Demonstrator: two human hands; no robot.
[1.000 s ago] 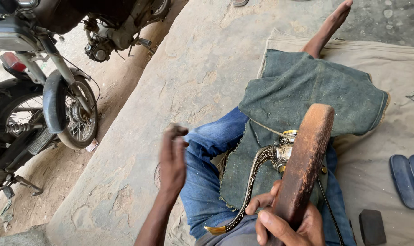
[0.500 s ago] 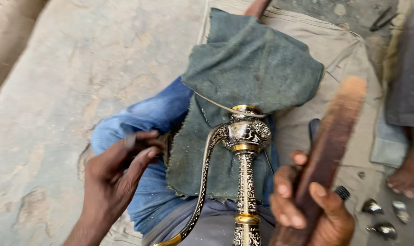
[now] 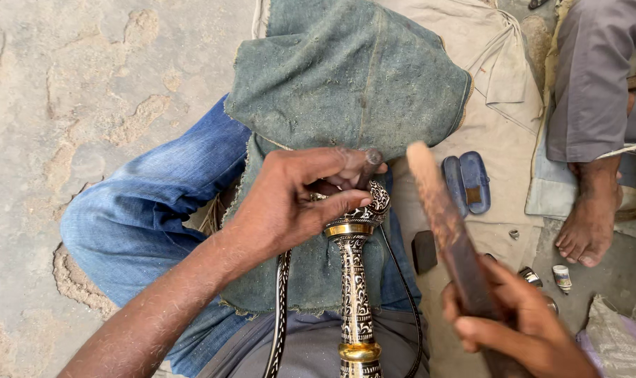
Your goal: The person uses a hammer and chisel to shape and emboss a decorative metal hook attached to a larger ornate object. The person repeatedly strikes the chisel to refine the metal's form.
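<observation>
An ornate black and gold engraved metal piece point(image 3: 355, 280) with a slim patterned neck stands upright in my lap. My left hand point(image 3: 297, 196) covers its bulbous top and pinches a small dark metal tool point(image 3: 369, 164) against it. My right hand point(image 3: 517, 322) grips the lower end of a long flat wooden stick point(image 3: 444, 224), which slants up to the right of the metal piece, apart from it. A thin curved patterned handle point(image 3: 281, 308) runs down the left side of the neck.
A dusty green cloth point(image 3: 346, 70) lies over my jeans-clad legs. Another person's bare foot point(image 3: 587, 217) and grey trouser leg are at the right. A blue case point(image 3: 466, 182), a small dark block point(image 3: 424, 250) and small metal bits point(image 3: 560, 277) lie on the beige sheet.
My left hand has moved right from beside my knee onto the top of the metal piece. The wooden stick has swung in closer to it. The view has shifted nearer.
</observation>
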